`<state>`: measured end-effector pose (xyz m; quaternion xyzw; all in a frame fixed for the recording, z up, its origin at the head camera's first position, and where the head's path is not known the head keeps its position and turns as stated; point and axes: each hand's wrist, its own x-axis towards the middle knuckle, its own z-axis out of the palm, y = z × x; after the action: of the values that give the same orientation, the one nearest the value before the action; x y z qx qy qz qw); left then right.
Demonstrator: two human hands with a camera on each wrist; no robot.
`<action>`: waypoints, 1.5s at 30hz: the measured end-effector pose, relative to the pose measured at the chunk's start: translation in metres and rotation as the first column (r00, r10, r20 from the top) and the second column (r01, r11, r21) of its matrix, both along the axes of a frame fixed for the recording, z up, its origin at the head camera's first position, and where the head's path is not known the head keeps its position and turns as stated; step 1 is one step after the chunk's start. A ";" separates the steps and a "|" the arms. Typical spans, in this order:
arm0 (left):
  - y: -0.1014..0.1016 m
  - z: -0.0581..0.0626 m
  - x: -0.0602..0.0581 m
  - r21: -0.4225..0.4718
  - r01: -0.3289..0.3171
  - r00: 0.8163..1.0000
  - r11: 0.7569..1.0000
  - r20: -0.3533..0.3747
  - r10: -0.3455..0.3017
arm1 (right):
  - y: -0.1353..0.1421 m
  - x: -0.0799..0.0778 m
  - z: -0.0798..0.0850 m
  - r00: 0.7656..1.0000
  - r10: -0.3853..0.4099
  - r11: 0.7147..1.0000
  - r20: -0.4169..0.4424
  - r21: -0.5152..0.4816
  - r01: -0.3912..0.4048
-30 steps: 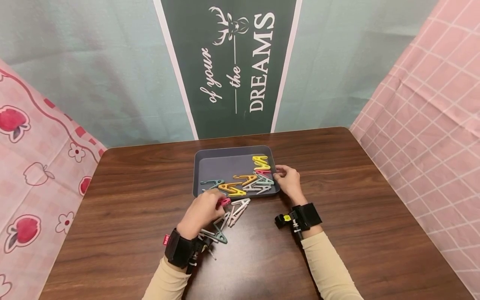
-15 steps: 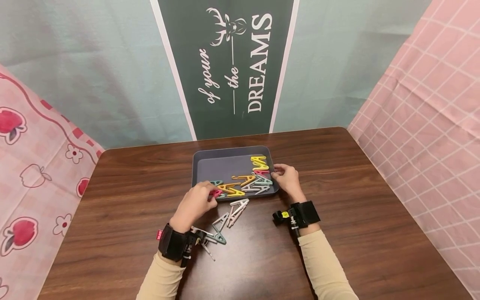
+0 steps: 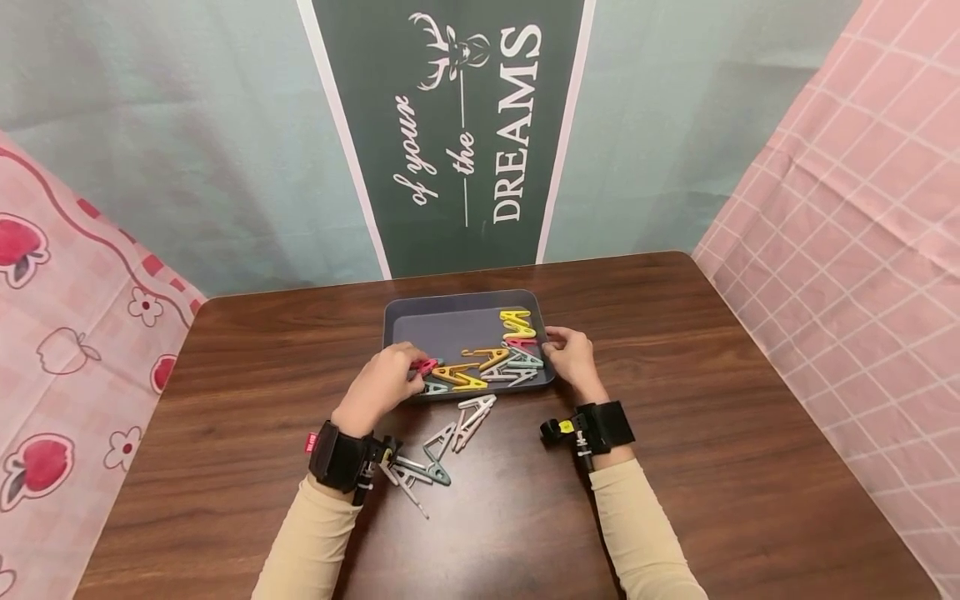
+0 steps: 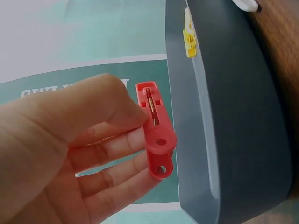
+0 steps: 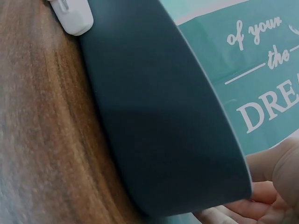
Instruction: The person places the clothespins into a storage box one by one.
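My left hand (image 3: 381,382) pinches a red clothespin (image 4: 160,135) between thumb and fingers, over the left part of a dark grey tray (image 3: 438,329). Its metal spring shows in the left wrist view. At the tray's right wall, my right hand (image 3: 573,358) holds the edge; in the right wrist view its thumb and fingers are around the corner, partly cut off. Inside the tray lie several clothespins: yellow ones (image 3: 516,323) at the right, an orange clothespin (image 3: 491,358), grey and green ones along the front, and another red clothespin (image 3: 519,342).
On the table (image 3: 517,517) in front of the tray lie several loose clothespins: a white one (image 3: 478,407), a green and white one (image 3: 437,471), and others near the left wrist. A printed curtain (image 3: 465,133) hangs behind the table, pink cloths at both sides.
My left hand has carried the red clothespin from in front of the tray, up and left over the tray's left part. The right hand has stayed at the tray's right edge.
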<state>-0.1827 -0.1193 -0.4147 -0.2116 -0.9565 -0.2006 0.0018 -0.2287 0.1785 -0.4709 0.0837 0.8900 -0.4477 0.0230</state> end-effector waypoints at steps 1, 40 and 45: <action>-0.001 0.000 -0.002 -0.005 0.003 1.000 1.000 -0.001 -0.003 | 0.000 0.000 0.000 1.000 0.000 1.000 0.002 -0.007 0.000; -0.008 -0.016 -0.047 -0.140 0.031 0.999 0.990 0.012 -0.029 | 0.001 0.004 -0.004 1.000 0.001 1.000 -0.019 -0.012 -0.001; -0.009 -0.021 -0.050 -0.151 0.045 0.997 0.988 -0.055 -0.054 | 0.001 0.005 -0.003 1.000 0.004 1.000 -0.023 -0.009 -0.004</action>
<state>-0.2325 -0.1280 -0.4360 -0.2405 -0.9629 -0.1221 0.0094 -0.2239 0.1792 -0.4737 0.0766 0.8883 -0.4526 0.0138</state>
